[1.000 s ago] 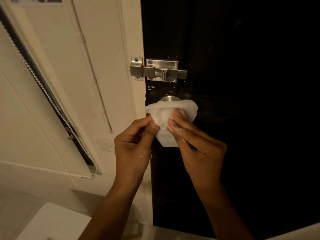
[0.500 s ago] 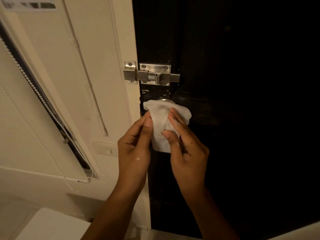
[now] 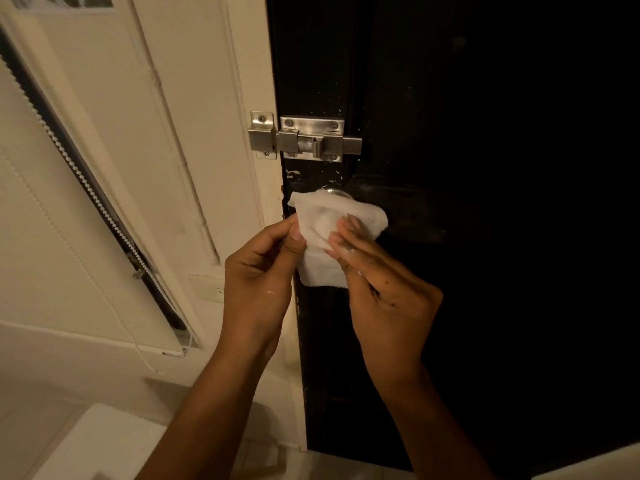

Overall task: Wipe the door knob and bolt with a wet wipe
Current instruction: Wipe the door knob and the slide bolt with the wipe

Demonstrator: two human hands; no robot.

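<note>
Door knob (image 3: 333, 192) sits almost wholly under a white wet wipe (image 3: 329, 233) on the dark door (image 3: 485, 168), just below the metal bolt (image 3: 304, 138) at the door's left edge. Left hand (image 3: 258, 282) pinches the wipe's left side; right hand (image 3: 384, 296) presses fingertips (image 3: 341, 233) onto it.
</note>
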